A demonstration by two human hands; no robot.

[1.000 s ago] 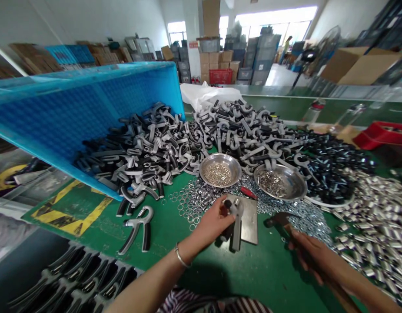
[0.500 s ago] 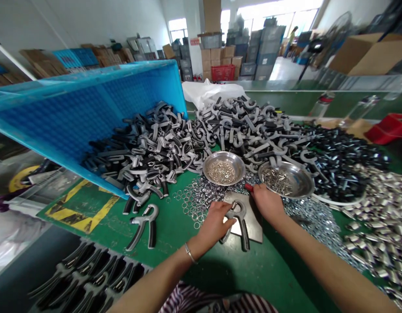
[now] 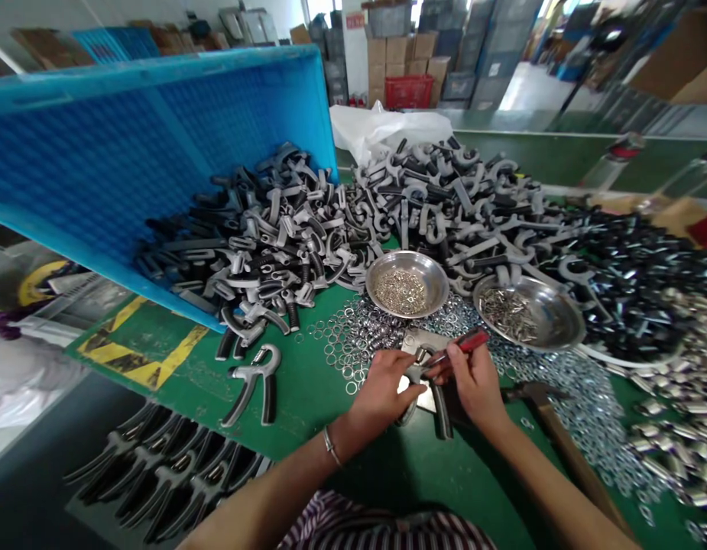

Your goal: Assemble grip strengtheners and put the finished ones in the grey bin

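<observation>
My left hand (image 3: 384, 386) is closed on a grey-and-black hand grip strengthener (image 3: 443, 409), pressing it over a small metal plate (image 3: 426, 336). In my right hand (image 3: 473, 382) is a red-handled screwdriver (image 3: 471, 341), its tip at the strengthener's upper part; the exact contact point is hidden by fingers. Another hand grip strengthener (image 3: 255, 382), with a spring at its top, lies alone to the left. Just beyond the plate stands a steel bowl (image 3: 442, 302) of small brass-coloured parts. A second steel bowl (image 3: 559, 321) with metal pins is behind my right hand.
A tipped blue crate (image 3: 181, 145) spills grey handles (image 3: 296, 252) across the table's back. Metal rings (image 3: 345, 347) lie loose around the bowls. On the right are a hammer (image 3: 559, 435), black parts (image 3: 645, 267) and silver pieces (image 3: 697, 397). Finished-looking strengtheners (image 3: 163, 466) sit lower left.
My right hand has lifted the red-handled screwdriver from beside the plate and brought it left to the strengthener. The hammer has come into sight, and the camera view has tilted down.
</observation>
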